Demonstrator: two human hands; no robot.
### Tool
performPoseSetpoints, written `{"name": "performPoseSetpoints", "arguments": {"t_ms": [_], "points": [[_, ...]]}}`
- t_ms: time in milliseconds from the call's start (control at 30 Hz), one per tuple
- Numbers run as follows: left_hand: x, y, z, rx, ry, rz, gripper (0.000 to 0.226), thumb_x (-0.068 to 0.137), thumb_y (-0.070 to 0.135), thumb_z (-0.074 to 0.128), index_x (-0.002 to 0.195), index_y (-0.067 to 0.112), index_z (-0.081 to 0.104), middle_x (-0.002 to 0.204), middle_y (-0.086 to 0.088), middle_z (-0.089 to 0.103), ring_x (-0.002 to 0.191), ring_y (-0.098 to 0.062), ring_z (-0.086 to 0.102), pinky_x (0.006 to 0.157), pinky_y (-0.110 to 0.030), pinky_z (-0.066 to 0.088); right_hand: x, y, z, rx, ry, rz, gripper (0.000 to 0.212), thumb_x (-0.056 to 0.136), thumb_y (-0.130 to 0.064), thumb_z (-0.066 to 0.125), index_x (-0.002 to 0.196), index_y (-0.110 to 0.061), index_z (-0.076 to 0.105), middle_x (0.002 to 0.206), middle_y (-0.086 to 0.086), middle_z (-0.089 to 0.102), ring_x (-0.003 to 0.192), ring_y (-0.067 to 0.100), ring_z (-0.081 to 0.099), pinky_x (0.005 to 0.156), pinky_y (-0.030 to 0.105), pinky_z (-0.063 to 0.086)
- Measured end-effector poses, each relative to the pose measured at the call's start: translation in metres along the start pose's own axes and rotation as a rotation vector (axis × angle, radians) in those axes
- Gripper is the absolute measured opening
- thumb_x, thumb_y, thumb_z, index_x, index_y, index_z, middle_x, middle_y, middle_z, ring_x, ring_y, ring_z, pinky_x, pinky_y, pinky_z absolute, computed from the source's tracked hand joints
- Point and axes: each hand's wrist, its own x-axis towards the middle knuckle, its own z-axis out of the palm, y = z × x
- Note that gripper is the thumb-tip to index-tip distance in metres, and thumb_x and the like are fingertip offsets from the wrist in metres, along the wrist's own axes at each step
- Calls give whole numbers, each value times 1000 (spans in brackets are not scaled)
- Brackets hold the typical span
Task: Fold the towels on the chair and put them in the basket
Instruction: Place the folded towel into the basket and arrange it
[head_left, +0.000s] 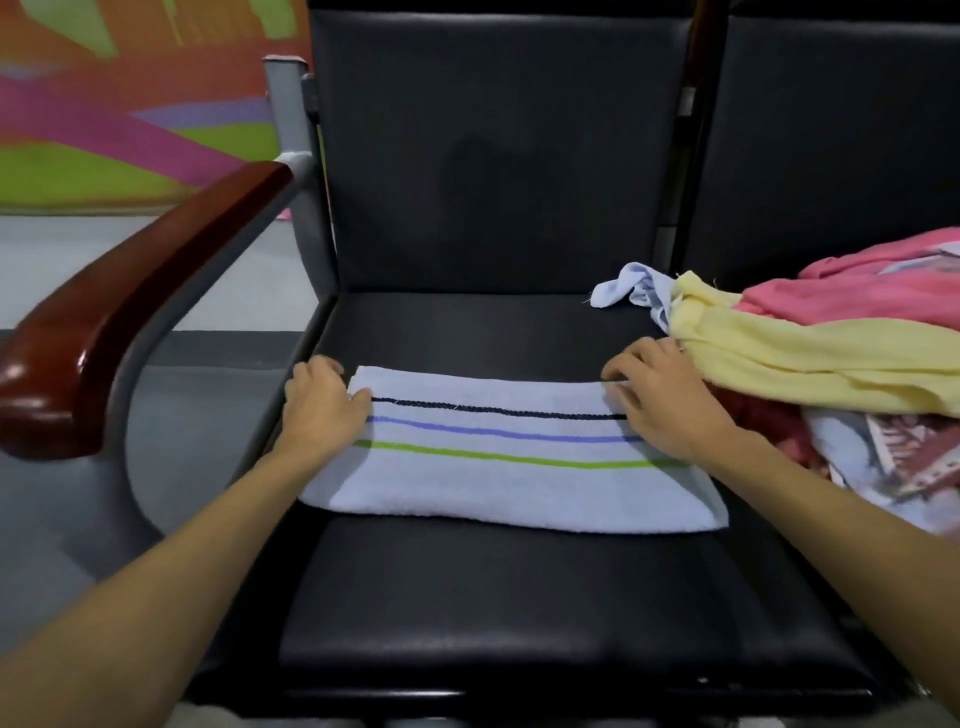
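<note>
As the towel lies flat, left hand and right hand grip it.

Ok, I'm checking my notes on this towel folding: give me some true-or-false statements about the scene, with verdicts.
1. The pale blue striped towel lies on the black padded chair seat. True.
2. The left hand and right hand hold its far corners. True.
3. The yellow towel lies under the striped one. False: it lies to its right, under a pink towel.
4. Its three stripes are all red. False: they are black, blue and green.
</note>
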Motion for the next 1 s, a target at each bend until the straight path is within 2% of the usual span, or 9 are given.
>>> {"name": "performPoseSetpoints", "arguments": {"t_ms": [133, 233, 367, 433, 500, 600, 733, 867, 1000], "points": [[-19, -3, -18, 368, -246, -126, 69, 86, 61, 54, 126, 5, 51, 135, -17, 42, 128, -36, 35, 104, -41, 32, -12, -35, -3, 167, -303, -61, 31, 97, -37, 49, 120, -20, 59, 118, 0, 49, 111, 20, 42, 100, 33, 36], [-36, 1, -32, 364, -357, -100, 48, 92, 48, 54, 114, 6, 57, 124, -12, 55, 117, -31, 48, 92, -34, 42, -21, -49, -10, 171, -388, 10, 44, 96, -41, 52, 135, -20, 48, 134, 0, 43, 128, 19, 36, 108, 38, 31], [-64, 3, -49, 57, -345, -54, 18, 92, 20, 53, 79, 7, 54, 85, -8, 57, 72, -18, 52, 56, -28, 37, -37, -65, -21, 125, -469, -62, 51, 97, -43, 50, 141, -19, 42, 139, 1, 39, 131, 21, 34, 110, 38, 30], [-80, 3, -61, -234, -308, -171, 15, 88, 10, 57, 74, 3, 58, 71, -8, 59, 54, -14, 54, 47, -21, 39, -45, -70, -29, 150, -526, -102, 50, 97, -42, 50, 140, -19, 43, 137, 0, 39, 130, 18, 35, 110, 35, 30], [-100, 10, -71, -528, -323, -301, 9, 86, 4, 62, 80, -2, 65, 70, -10, 67, 52, -14, 63, 47, -18, 48, -51, -72, -39, 254, -548, -112, 42, 95, -36, 55, 133, -19, 51, 129, -3, 46, 124, 13, 39, 106, 29, 33], [-123, 24, -81, -829, -351, -293, 10, 88, 7, 64, 96, 2, 69, 94, -15, 72, 76, -20, 70, 67, -26, 57, -62, -67, -53, 397, -406, -110, 25, 93, -27, 59, 117, -20, 63, 114, -8, 58, 112, 6, 49, 92, 22, 41], [-138, 61, -77, -986, -308, -277, 14, 93, 15, 59, 101, 10, 70, 97, -10, 70, 87, -20, 68, 82, -31, 54, -88, -47, -65, 418, -277, -29, 17, 92, -21, 63, 107, -16, 69, 100, -8, 59, 96, 8, 55, 81, 19, 42], [-142, 115, -55, -915, -273, -233, 16, 84, 3, 55, 74, 7, 67, 68, -8, 59, 61, -19, 56, 56, -24, 44, -109, -10, -78, 453, -56, 236, 16, 91, -14, 63, 105, -13, 71, 100, -2, 67, 90, 13, 61, 81, 23, 42], [-145, 162, -12, -707, -306, -48, 8, 79, 8, 56, 73, 7, 61, 66, -8, 47, 64, -20, 45, 54, -28, 34, -125, 9, -82, 454, -52, 310, 19, 91, -11, 63, 109, -12, 69, 97, -2, 67, 90, 12, 60, 76, 13, 35]]}}
